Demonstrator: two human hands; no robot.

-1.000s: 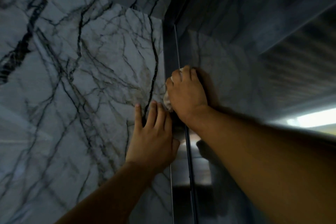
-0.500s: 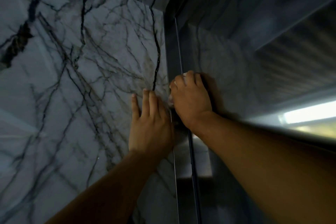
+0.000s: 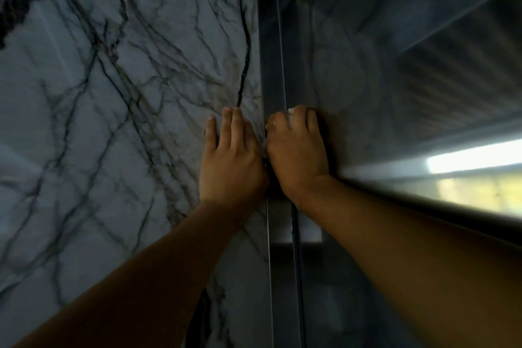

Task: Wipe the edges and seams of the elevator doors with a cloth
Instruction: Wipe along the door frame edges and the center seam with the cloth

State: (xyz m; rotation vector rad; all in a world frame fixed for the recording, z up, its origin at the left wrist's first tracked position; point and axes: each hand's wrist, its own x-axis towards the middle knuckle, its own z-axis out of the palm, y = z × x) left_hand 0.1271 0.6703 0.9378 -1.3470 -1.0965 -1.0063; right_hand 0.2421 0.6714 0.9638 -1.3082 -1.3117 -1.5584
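Note:
My right hand (image 3: 298,150) presses a pale cloth (image 3: 291,111) against the dark metal door frame (image 3: 271,51), right on the vertical seam. Only slivers of the cloth show between and beside the fingers; the rest is hidden under the palm. My left hand (image 3: 230,158) lies flat on the veined marble wall (image 3: 127,93) just left of the frame, fingers together and holding nothing. The two hands nearly touch at the seam. The shiny elevator door (image 3: 367,79) stretches to the right of my right hand.
The frame's thin metal edge (image 3: 268,263) runs straight down between my forearms. A bright strip of light (image 3: 474,161) reflects on the door surface at the right. Marble wall fills the whole left side.
Both hands have slid lower along the seam, and my left hand has drawn level with the right. The cloth is more hidden under my right hand than before.

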